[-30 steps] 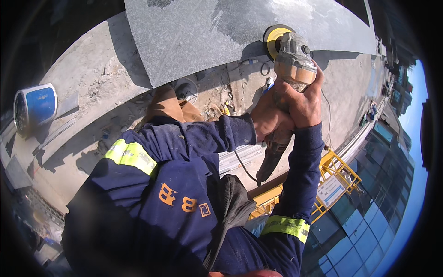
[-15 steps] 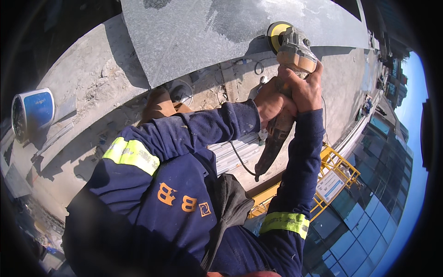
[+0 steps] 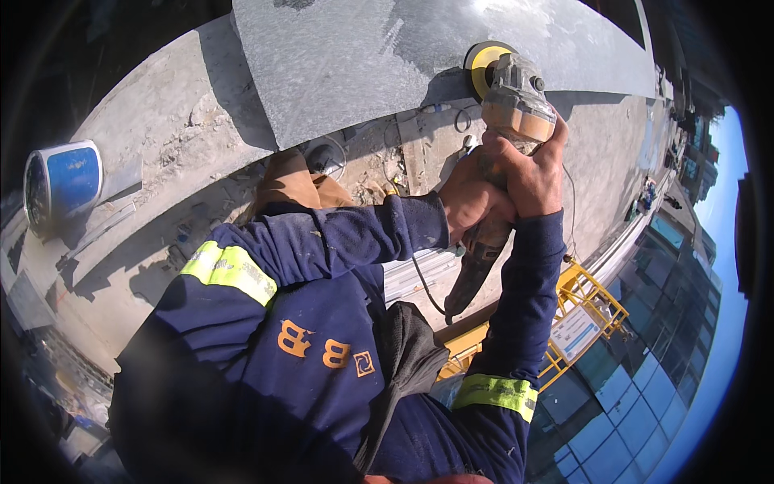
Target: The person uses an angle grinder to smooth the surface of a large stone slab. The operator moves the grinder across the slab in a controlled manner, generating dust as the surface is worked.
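Since the earlier frames, both hands and the angle grinder (image 3: pixel 516 105) have shifted slightly up and along the edge of the grey stone slab (image 3: pixel 363 56). Seen from the head camera, the left hand (image 3: pixel 469 202) has its fingers closed around the grinder's dark rear handle, and the right hand (image 3: pixel 536 173) grips the tan body just behind the head. The yellow disc (image 3: pixel 486 63) lies against the slab's lower edge. A black cord (image 3: pixel 423 286) hangs from the handle. Both sleeves are dark blue with yellow reflective bands. A blue bucket (image 3: pixel 68 181) lies on its side on the concrete ledge (image 3: pixel 161 145), well apart to the left. Yellow scaffolding (image 3: pixel 588 302) shows below.
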The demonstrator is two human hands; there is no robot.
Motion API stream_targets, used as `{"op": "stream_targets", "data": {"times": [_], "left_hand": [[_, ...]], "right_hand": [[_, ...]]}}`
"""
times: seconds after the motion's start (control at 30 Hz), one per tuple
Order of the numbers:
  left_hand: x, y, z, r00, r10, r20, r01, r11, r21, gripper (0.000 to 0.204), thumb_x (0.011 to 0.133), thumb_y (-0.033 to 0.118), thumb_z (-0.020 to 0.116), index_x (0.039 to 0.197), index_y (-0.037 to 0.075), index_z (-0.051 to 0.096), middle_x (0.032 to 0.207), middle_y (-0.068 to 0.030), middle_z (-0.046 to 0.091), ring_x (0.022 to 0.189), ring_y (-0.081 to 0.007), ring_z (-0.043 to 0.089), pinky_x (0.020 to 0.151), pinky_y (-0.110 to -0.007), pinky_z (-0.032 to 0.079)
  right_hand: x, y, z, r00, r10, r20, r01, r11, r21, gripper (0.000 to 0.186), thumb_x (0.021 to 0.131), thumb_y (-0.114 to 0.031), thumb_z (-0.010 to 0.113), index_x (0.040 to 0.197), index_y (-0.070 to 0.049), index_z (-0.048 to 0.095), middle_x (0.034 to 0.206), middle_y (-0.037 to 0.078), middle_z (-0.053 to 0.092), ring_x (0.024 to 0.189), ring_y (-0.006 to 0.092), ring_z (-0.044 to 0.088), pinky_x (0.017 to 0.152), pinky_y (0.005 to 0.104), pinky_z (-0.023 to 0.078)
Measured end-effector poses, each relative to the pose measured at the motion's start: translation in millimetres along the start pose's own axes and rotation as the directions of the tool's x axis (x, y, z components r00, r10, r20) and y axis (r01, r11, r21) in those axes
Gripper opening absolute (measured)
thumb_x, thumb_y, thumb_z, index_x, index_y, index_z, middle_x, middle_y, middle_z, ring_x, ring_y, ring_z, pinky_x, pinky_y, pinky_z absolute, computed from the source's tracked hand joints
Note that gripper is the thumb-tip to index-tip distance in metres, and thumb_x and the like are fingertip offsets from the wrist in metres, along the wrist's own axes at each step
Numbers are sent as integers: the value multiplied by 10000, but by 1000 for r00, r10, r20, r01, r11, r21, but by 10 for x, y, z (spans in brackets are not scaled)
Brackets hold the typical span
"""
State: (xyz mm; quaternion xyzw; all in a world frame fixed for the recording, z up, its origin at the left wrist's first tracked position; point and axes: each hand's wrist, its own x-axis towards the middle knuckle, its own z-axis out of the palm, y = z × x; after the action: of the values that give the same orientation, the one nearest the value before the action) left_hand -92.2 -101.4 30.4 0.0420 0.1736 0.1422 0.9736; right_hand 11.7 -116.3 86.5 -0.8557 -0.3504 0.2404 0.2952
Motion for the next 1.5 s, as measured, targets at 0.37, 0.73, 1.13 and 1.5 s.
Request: {"op": "stream_targets", "data": {"times": [0.37,0.73,1.13,1.5], "left_hand": [[-130,-12,12,998,28,-48,-29,1000,-4,785,531,-165,639,1275,2,453,1014,-132,640,868,-248,666,709,-356,567],[-159,-74,-16,990,118,-83,-118,993,3,767,520,-175,622,1247,11,464,1011,-130,628,898,-261,663,706,-370,568],[-338,23,-49,989,56,-136,-54,998,18,775,554,-181,653,1274,29,457,1125,-121,627,1006,-245,651,806,-352,560],[-216,-52,-64,984,150,-98,-145,988,57,807,520,-177,627,1278,18,432,1041,-123,617,918,-256,656,715,-357,563]], "right_hand": [[-96,20,46,999,-28,37,29,999,-46,919,681,-303,822,1387,-36,298,1098,224,659,989,332,679,870,384,536],[-154,62,71,998,-43,55,44,999,-32,938,680,-281,835,1393,-15,286,1176,210,610,1070,308,628,927,374,502],[-235,-107,170,985,-19,172,19,1000,2,949,679,-257,844,1394,9,280,1203,174,575,1099,247,589,942,345,490],[-189,-35,145,987,-144,65,150,984,-92,925,682,-291,824,1395,-36,292,1059,236,664,966,345,683,851,395,539]]}}
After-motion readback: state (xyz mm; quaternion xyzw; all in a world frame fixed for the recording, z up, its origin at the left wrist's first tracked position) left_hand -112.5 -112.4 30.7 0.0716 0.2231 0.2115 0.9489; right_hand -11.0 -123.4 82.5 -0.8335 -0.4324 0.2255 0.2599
